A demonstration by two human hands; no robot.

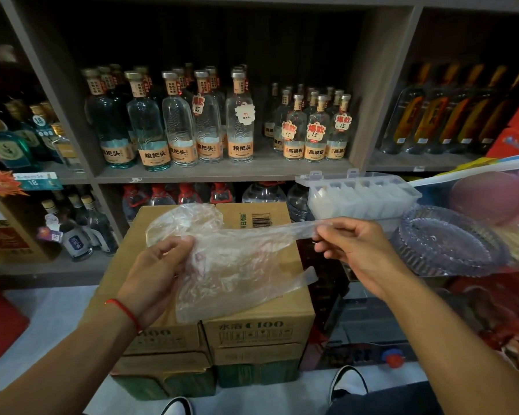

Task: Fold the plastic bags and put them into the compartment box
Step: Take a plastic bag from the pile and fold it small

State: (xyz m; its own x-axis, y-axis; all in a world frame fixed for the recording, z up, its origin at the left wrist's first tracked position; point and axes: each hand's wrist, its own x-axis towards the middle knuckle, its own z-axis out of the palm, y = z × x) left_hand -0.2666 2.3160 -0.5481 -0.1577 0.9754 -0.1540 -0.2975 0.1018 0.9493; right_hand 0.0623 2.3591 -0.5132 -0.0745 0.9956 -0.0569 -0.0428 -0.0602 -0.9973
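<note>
A clear, crinkled plastic bag (pixel 237 262) hangs spread over the top of a cardboard carton (pixel 261 327). My left hand (pixel 156 274) grips the bag's body at its left side, thumb on the film. My right hand (pixel 351 250) pinches one stretched handle strip of the bag and holds it out to the right. The second handle dangles loose below, near the carton's right edge. The translucent compartment box (pixel 363 196) stands open behind my right hand, with pale folded bags in several of its cells.
Shelves of glass liquor bottles (pixel 210 121) fill the background. A ribbed clear plastic lid or tray (pixel 450 241) lies right of my right hand, with pink items (pixel 492 196) behind it. More cartons sit stacked under the top carton; my shoes (pixel 348 381) show on the floor.
</note>
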